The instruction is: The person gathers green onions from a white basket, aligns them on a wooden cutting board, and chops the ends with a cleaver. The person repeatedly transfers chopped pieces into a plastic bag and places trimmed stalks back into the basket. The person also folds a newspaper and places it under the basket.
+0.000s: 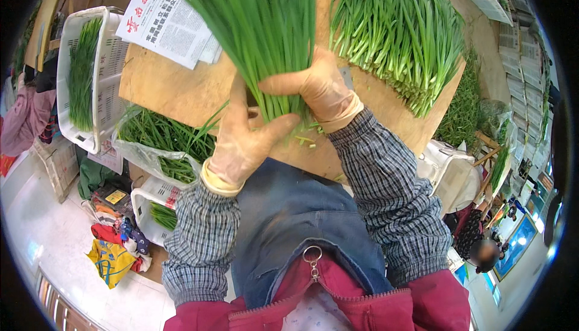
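A thick bunch of green chives (265, 35) stands upright between my hands, its cut ends down and its leaves fanning up past the top edge. My left hand (241, 141), in a thin pale glove, is closed about the lower end from the left, its fingers partly hidden behind the stems. From the right, my gloved right hand (316, 86) wraps the same bunch a little higher, thumb across the front. Short trimmed bits (306, 141) lie beneath on the wooden board (166, 89). A big heap of chives (401, 35) rests on the board's right side, white ends toward me.
A printed newspaper (172, 17) lies at the board's upper left. To the left stand a white crate (108, 77) with chives, a plastic bag (154, 150) of loose leaves and a smaller white basket (145, 213). More greens (459, 108) lie beyond the board's right edge.
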